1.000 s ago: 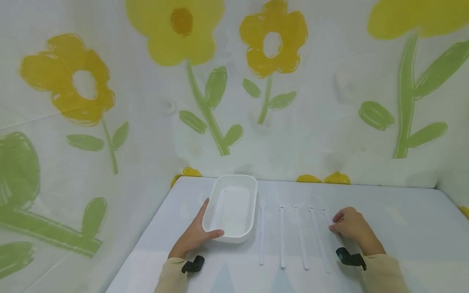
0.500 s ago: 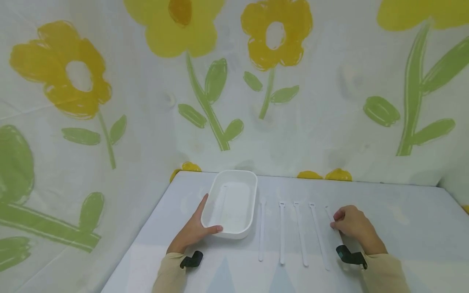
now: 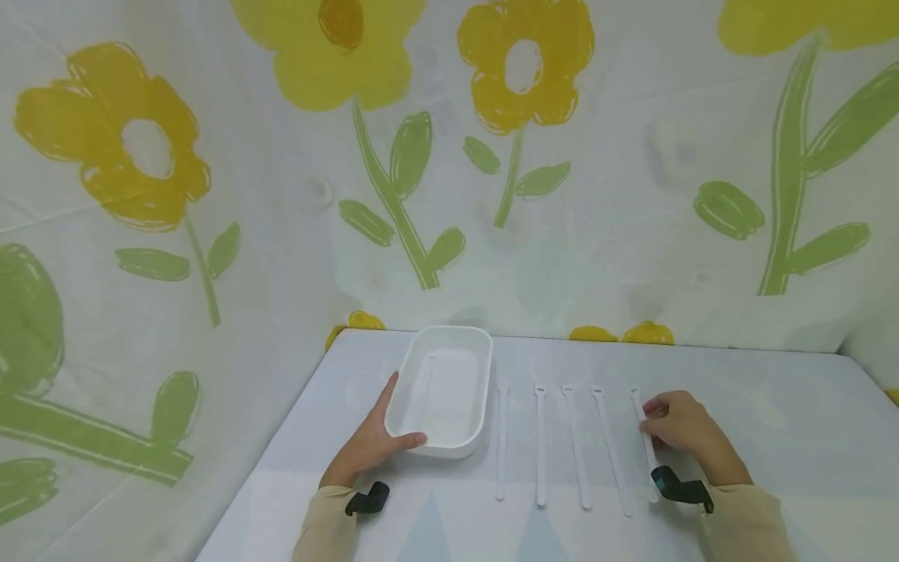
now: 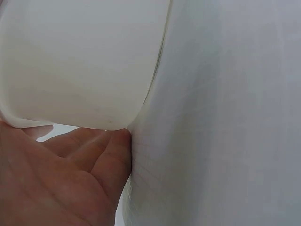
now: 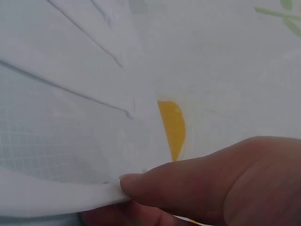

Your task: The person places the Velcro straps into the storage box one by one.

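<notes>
A white plastic tub [image 3: 456,392] sits on the table, and a thin white strip [image 3: 424,394] lies inside it. My left hand [image 3: 374,443] grips the tub's near left corner, thumb over the rim and fingers along the outer wall, which shows in the left wrist view. My right hand [image 3: 687,433] pinches a white cable tie [image 3: 648,446] with a slotted head between thumb and fingers. Its head end points away from me, and the wrist camera overlaps its lower part. In the right wrist view the thumb [image 5: 155,186] presses on top of this tie.
Several more white cable ties [image 3: 541,453] lie side by side between the tub and my right hand, heads toward the back. The pale tabletop [image 3: 794,437] ends at a curtain [image 3: 604,257] with yellow flowers, which also encloses the left side.
My right hand has shifted slightly right with the pinched cable tie, which now stands farther from the row and straighter. The left hand keeps its grip on the tub. The head view tilted slightly.
</notes>
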The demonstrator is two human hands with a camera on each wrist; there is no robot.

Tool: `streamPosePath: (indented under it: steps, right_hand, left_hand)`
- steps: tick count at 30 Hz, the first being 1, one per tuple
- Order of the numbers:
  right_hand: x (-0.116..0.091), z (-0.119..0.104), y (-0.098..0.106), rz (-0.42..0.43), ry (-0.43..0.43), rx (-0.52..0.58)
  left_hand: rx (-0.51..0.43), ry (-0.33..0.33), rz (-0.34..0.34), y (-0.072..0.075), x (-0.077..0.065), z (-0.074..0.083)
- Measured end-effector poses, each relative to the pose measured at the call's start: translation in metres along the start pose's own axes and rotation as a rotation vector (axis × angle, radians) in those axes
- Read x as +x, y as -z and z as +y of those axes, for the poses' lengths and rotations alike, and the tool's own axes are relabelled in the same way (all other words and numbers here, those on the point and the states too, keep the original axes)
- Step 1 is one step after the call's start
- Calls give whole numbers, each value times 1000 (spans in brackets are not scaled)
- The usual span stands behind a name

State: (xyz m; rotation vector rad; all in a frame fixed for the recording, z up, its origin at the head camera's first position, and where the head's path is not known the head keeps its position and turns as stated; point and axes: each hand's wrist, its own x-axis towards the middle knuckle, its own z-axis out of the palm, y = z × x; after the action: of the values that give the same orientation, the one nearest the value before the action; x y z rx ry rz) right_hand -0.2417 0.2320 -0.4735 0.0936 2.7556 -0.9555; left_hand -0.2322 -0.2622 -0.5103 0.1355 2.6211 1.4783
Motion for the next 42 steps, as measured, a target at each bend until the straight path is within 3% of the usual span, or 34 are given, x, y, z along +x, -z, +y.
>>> streamPosePath:
  steps: [20, 25, 33, 42]
  right_hand:
    - [1, 1, 2, 21, -51, 137]
    - [-1, -1, 4, 24, -68, 215]
    - [-3, -5, 8, 38, -16, 300]
    - [4, -17, 7, 47, -25, 375]
  left_hand:
    - [-11, -9, -7, 2, 0, 3]
    - [-10, -17, -11, 1, 0, 1]
    - [-3, -34, -10, 2, -1, 0]
    - [-15, -29, 1, 2, -2, 0]
